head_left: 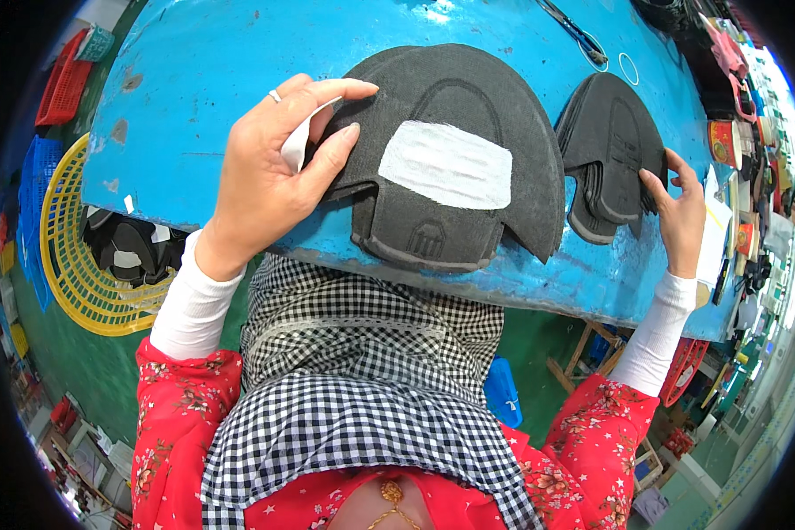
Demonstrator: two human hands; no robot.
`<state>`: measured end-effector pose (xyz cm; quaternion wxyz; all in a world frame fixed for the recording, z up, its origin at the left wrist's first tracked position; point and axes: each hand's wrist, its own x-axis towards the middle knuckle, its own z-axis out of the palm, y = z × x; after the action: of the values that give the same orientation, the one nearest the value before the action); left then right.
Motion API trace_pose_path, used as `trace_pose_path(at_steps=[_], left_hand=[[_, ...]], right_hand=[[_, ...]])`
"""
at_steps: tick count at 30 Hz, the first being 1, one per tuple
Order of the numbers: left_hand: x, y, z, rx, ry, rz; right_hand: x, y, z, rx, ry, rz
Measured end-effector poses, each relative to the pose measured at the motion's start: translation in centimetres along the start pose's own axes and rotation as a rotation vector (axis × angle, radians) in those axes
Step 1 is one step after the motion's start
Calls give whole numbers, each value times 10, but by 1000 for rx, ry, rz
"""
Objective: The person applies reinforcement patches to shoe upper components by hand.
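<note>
A stack of dark grey, curved, shoe-upper-like pieces [450,75] lies before me near the table's front edge. A white rectangular patch [446,165] sits on its top piece, which also bears a stitched arch and a small mark. At the stack's left edge is my left hand [269,168], closed, with a white slip [302,137] between thumb and fingers; thumb and index fingertips touch the top piece. My right hand [678,216] has its thumb and fingers closed on the right edge of a second stack of similar dark pieces [605,132]. How many pieces it grips is hidden.
The worn blue table [238,44] carries scissors [583,35] and a white ring [628,68] at its far side. A yellow basket [62,238] with dark pieces stands at the left. Tape rolls [724,144] and other clutter line the right edge.
</note>
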<state>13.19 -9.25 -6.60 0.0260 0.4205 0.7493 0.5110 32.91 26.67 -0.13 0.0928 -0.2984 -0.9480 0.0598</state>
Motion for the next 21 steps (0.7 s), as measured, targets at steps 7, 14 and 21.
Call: trace_pose_path(at_steps=[7,14,21], left_hand=[[3,2,2,-20,20,20],[1,-5,0,0,25,111],[1,-3,3,-6,39,103]], right_hand=[[-19,19,-8,679,246,57],[-24,19,-4,953,2,162],[-13,40,0,1021,-258,307]])
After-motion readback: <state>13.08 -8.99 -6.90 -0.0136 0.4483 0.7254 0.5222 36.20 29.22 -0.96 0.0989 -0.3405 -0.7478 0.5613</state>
